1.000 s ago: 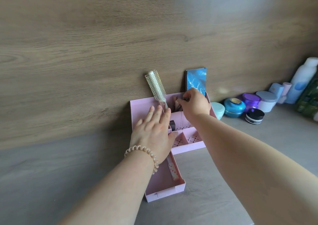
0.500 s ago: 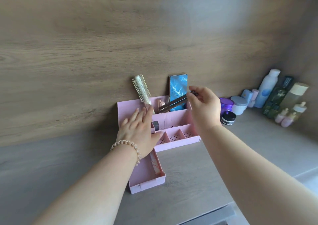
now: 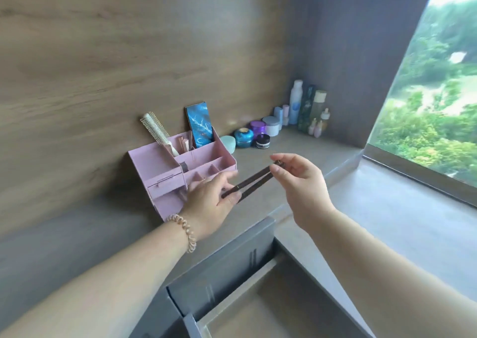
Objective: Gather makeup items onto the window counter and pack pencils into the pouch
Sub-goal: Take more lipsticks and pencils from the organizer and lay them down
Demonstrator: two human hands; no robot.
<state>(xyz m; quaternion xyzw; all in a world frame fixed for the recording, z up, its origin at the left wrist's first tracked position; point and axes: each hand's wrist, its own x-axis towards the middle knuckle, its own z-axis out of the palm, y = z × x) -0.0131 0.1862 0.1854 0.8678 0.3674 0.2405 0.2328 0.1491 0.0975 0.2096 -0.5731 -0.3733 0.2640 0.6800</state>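
Two dark brown makeup pencils (image 3: 254, 180) hang in the air between my hands, in front of a pink organizer (image 3: 157, 164). My right hand (image 3: 299, 182) pinches their upper right ends. My left hand (image 3: 214, 203) closes its fingers around their lower left ends. The organizer stands against the wooden wall with a white hairbrush (image 3: 157, 133), a blue patterned box (image 3: 200, 126) and rose-gold sticks (image 3: 184, 142) in it. Its lower drawer is mostly hidden behind my left hand. No pouch is in view.
Jars (image 3: 244, 137) and bottles (image 3: 307, 107) line the wall toward the corner. The grey window counter (image 3: 413, 208) runs along the window at right. A grey open drawer or bin (image 3: 232, 273) sits below my arms at the counter's front edge.
My right hand lifted two pencils out of the organizer and brought them forward. My left hand left the organizer and took their lower ends. The view swung right toward the window.
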